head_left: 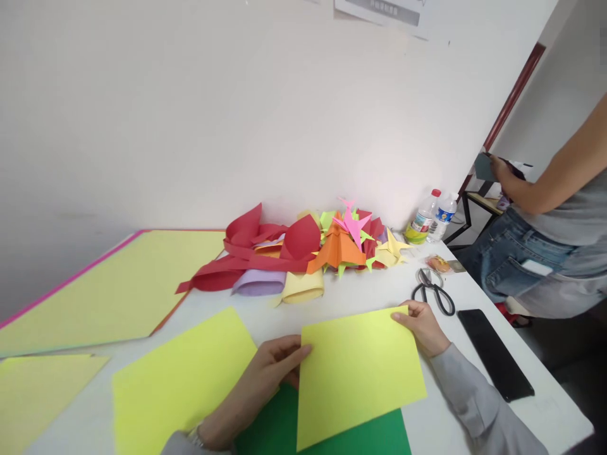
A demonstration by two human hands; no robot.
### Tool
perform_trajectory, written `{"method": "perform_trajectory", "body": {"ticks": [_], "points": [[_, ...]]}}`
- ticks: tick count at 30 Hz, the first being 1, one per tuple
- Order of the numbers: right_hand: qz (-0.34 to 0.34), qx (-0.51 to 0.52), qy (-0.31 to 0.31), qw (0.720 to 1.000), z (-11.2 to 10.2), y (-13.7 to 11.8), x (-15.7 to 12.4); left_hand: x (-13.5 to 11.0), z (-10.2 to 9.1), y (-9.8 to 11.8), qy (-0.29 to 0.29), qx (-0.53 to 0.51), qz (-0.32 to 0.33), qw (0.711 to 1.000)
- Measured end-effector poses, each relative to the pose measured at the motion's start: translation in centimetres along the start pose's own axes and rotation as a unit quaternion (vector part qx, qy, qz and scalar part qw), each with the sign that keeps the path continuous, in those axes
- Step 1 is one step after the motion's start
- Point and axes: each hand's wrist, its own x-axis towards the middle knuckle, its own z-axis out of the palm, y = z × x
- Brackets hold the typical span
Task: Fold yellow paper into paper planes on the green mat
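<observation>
A sheet of yellow paper [360, 373] is held up by its two sides, flat and unfolded. My left hand [277, 363] pinches its left edge between thumb and fingers. At the upper right corner, my right hand [422, 325] grips it with the thumb on top. Beneath it lies a green sheet [379, 436], partly covered. Another yellow sheet [180, 379] rests on the table to the left, partly behind my left forearm.
Large stacked paper sheets [118, 291] lie at the left. Folded paper shapes [336, 246] and red paper pieces [241, 253] pile against the wall. Scissors [434, 294], a black phone-like slab [496, 354] and two bottles [424, 218] are on the right. A person [545, 221] stands beyond the table.
</observation>
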Motion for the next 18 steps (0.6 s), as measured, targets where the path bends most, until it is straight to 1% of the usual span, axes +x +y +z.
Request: {"method": "perform_trajectory", "body": {"ticks": [5, 11, 18], "points": [[-0.011, -0.006, -0.003, 1.0, 0.24, -0.28, -0.25, -0.02, 0.2, -0.02, 0.049, -0.006, 0.004, 0.999], [-0.015, -0.038, 0.003, 0.999, 0.54, -0.88, -0.47, 0.12, -0.1, -0.11, 0.084, -0.034, 0.016, 0.996], [-0.019, -0.039, 0.04, 0.998, 0.66, -0.56, -0.4, 0.28, -0.26, -0.3, 0.085, -0.034, 0.013, 0.996]]}}
